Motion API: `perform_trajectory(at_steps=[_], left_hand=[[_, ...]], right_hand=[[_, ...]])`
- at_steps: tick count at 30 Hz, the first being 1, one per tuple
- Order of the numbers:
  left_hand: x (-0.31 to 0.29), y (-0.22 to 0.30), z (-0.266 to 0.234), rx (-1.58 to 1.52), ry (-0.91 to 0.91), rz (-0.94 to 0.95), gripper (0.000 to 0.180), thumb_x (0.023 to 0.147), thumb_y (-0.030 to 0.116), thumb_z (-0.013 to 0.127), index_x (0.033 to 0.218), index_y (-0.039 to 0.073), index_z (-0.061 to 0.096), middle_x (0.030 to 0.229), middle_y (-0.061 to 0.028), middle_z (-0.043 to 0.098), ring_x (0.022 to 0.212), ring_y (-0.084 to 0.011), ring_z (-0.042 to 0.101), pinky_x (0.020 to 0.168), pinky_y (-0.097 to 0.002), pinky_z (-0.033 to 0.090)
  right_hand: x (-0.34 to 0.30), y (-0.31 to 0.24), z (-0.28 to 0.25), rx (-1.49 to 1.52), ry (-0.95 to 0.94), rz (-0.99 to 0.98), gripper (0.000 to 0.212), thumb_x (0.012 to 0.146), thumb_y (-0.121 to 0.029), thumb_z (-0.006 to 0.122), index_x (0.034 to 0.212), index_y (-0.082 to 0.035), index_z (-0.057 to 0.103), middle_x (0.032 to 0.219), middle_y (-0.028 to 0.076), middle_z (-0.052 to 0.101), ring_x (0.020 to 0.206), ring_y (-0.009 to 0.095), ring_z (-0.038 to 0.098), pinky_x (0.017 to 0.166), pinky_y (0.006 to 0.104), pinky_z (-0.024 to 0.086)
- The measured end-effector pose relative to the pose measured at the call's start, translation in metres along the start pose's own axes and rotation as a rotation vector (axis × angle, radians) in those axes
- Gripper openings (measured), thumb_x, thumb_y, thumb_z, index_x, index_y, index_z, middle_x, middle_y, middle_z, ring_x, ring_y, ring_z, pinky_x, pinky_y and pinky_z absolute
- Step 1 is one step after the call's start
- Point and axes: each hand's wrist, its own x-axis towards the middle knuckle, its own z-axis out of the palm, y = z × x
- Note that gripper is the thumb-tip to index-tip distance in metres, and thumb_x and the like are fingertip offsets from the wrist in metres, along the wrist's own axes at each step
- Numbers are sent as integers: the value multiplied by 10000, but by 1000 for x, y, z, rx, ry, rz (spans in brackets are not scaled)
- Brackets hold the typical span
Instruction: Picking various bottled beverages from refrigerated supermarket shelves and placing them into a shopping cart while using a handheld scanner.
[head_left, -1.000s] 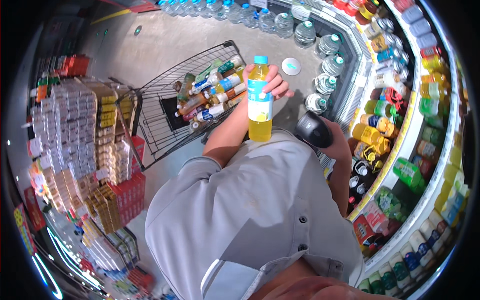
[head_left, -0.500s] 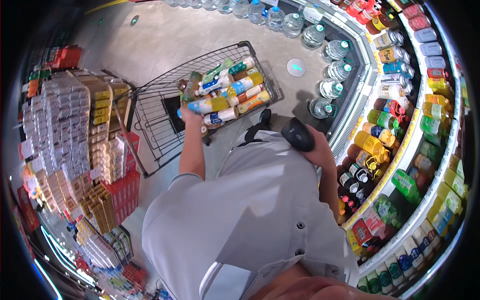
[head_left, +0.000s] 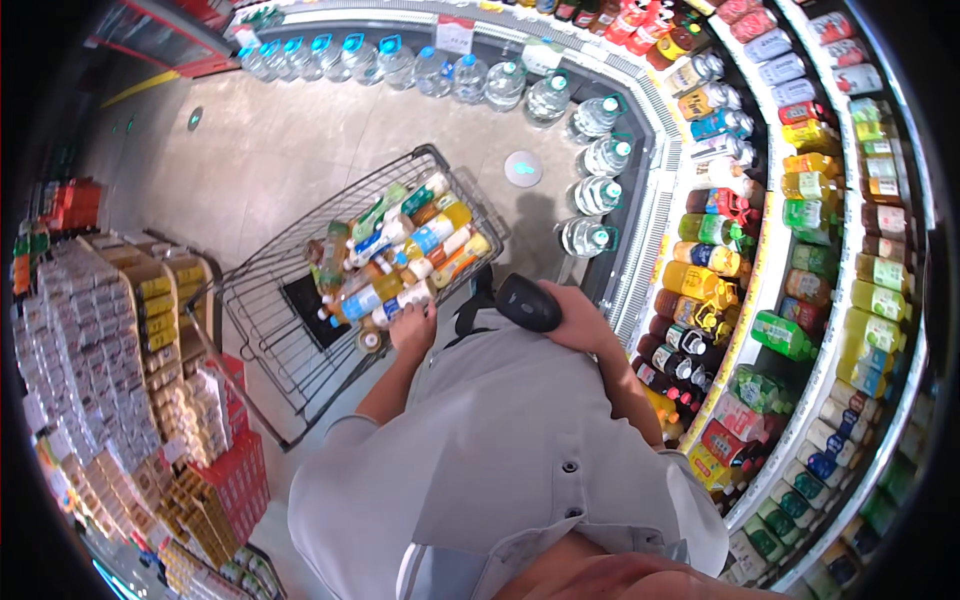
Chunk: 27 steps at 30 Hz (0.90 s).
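A black wire shopping cart (head_left: 265, 355) stands in front of me, its far end heaped with drink bottles. My left hand (head_left: 411, 328) is at the cart's near side, fingers curled on the near end of a white-labelled bottle (head_left: 400, 299). Beside that lies a yellow drink bottle with a light-blue label (head_left: 362, 300). A brown-green bottle (head_left: 333, 250) leans at the pile's left. My right hand (head_left: 575, 315) is closed around a black handheld barcode scanner (head_left: 528, 303) at my waist; its handle is mostly hidden.
Curved shelves of bottled drinks (head_left: 700, 290) rise close on my right. Large water jugs (head_left: 550, 100) line the floor along the shelf base. To my left are stacked packaged goods (head_left: 80, 340) and a red crate (head_left: 232, 490). The cart's handle (head_left: 225, 365) points toward that stack.
My left hand has let go of the yellow drink bottle, which now lies on the pile, and has moved to the white-labelled one. My view has turned right; the scanner stays in my right hand.
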Motion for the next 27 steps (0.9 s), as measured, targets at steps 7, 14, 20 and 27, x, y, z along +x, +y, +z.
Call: perform_trajectory(at_steps=[7, 14, 20, 27], left_hand=[[9, 3, 1, 10, 141, 120, 453, 1011, 453, 525, 847, 76, 717, 886, -112, 672, 807, -312, 688, 707, -486, 544], [48, 26, -4, 28, 179, 214, 441, 1043, 388, 486, 823, 68, 695, 881, -123, 676, 805, -316, 690, 681, -451, 567], [98, 59, -21, 1, 225, 208, 468, 1061, 372, 457, 808, 57, 693, 832, -138, 703, 754, -330, 701, 654, -450, 580], [162, 105, -48, -11, 181, 189, 577, 1040, 491, 444, 867, 0, 693, 888, -209, 706, 827, -371, 722, 728, -464, 589]], right_hand=[[-3, -8, -14, -15, 38, 68, 426, 765, -114, 724, 1169, -19, 630, 981, 222, 708, 968, 423, 678, 837, 433, 516], [-10, -2, -20, -25, 142, 2, 376, 778, -130, 763, 1105, -6, 623, 922, 202, 697, 912, 401, 684, 801, 412, 513], [-19, 1, -23, -14, 182, 59, 383, 769, -121, 753, 1110, 0, 627, 933, 202, 700, 916, 386, 692, 805, 403, 517], [-28, 7, -21, 0, 234, 81, 333, 787, -157, 752, 1054, -6, 623, 931, 218, 704, 934, 420, 676, 789, 441, 511]])
